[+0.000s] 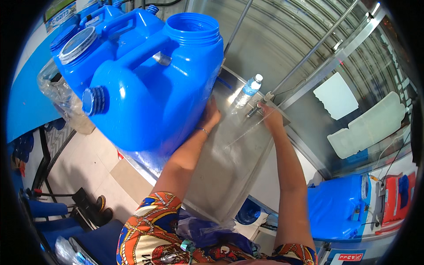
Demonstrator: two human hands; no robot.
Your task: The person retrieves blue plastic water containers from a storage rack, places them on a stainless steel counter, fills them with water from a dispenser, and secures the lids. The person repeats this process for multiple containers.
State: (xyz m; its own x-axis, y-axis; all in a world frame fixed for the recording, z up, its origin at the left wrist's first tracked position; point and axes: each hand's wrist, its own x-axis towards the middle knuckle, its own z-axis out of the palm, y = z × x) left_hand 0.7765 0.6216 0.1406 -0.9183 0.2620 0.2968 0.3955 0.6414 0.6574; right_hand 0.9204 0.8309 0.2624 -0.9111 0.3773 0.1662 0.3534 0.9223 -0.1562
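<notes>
A large blue plastic water jug [145, 89] stands at the left edge of a stainless steel sink [212, 185], its wide top mouth uncapped and its side spout capped. My left hand [212, 114] rests against the jug's lower right side, some fingers hidden. My right hand [272, 116] is closed around a fitting at the lower end of a thin metal pipe [294, 69], which has a dark nozzle [253, 111]. A thin streak like a water jet [243, 135] slants down across the sink. A clear plastic bottle [247, 91] with a white cap stands between my hands.
More blue jugs [78, 63] crowd behind the large one, near a clear plastic bag [61, 89]. A metal-framed glass panel [331, 89] borders the right. Another blue jug [338, 205] lies at lower right. Blue chairs [59, 222] and black boots [96, 212] are at lower left.
</notes>
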